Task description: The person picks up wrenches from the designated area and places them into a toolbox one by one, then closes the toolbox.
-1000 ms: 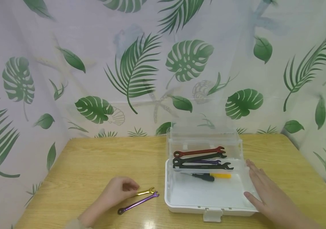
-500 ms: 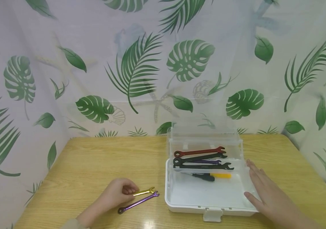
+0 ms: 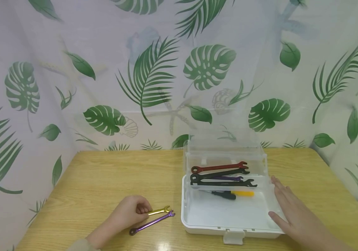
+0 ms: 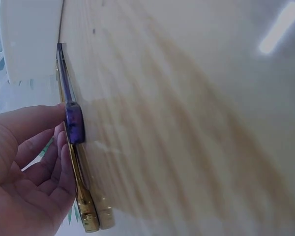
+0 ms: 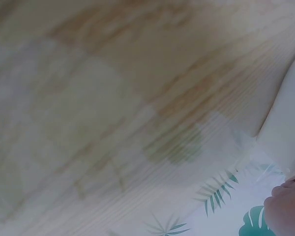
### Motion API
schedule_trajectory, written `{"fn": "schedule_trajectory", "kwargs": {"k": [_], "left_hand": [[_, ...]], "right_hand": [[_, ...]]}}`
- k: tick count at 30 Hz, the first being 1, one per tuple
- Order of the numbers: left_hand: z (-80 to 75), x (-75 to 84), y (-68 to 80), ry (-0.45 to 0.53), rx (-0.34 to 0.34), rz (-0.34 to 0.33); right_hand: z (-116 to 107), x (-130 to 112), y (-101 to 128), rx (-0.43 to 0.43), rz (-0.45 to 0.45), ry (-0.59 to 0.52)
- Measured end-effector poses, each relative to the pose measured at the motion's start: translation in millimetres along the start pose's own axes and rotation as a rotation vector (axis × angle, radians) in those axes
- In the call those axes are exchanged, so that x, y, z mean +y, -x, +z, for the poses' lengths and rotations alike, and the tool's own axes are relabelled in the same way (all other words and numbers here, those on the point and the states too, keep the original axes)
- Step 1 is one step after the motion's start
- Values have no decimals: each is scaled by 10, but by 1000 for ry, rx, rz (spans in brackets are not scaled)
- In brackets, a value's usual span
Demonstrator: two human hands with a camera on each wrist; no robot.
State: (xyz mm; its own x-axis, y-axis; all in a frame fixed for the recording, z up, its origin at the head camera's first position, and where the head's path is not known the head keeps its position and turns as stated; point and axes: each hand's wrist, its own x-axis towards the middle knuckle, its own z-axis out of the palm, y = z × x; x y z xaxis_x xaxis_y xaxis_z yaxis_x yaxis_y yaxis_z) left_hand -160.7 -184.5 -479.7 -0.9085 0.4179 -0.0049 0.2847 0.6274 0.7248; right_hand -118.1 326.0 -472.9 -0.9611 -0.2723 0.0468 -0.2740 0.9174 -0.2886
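My left hand [image 3: 136, 210] lies on the wooden table [image 3: 103, 177] left of the box, its curled fingers pinching one end of a gold wrench [image 3: 161, 210]. A purple wrench [image 3: 151, 222] lies just in front of it. In the left wrist view the gold wrench [image 4: 83, 196] sits against my fingers [image 4: 64, 162], with the purple wrench [image 4: 73, 123] alongside. My right hand [image 3: 284, 202] rests flat, fingers straight, on the right rim of the open white toolbox [image 3: 229, 230].
The box's clear lid [image 3: 226, 146] stands open at the back. Its upper tray holds a red wrench [image 3: 218, 167], black wrenches [image 3: 221, 182] and a purple one. A screwdriver [image 3: 232, 194] with a yellow and black handle lies on the box floor. Leaf-print curtains surround the table.
My left fingers have curled a little tighter on the gold wrench's end. The right hand and the box have not moved.
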Motion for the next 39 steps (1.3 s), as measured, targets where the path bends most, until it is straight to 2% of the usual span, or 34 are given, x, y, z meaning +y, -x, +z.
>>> {"fn": "schedule_trajectory", "kwargs": {"k": [12,20,34,39], "left_hand": [[13,49,14,-18,-11,-14],[23,67,27,-31,-1,-26],[21,31,-14,-102,5,16],[12,49,-12,-111,16,11]], "right_hand": [[3,-2,6,-16,27,-23],[13,2,19,-7,12,-8],[22,8,13,18,-9,14],[21,9,5,17,-10,9]]}}
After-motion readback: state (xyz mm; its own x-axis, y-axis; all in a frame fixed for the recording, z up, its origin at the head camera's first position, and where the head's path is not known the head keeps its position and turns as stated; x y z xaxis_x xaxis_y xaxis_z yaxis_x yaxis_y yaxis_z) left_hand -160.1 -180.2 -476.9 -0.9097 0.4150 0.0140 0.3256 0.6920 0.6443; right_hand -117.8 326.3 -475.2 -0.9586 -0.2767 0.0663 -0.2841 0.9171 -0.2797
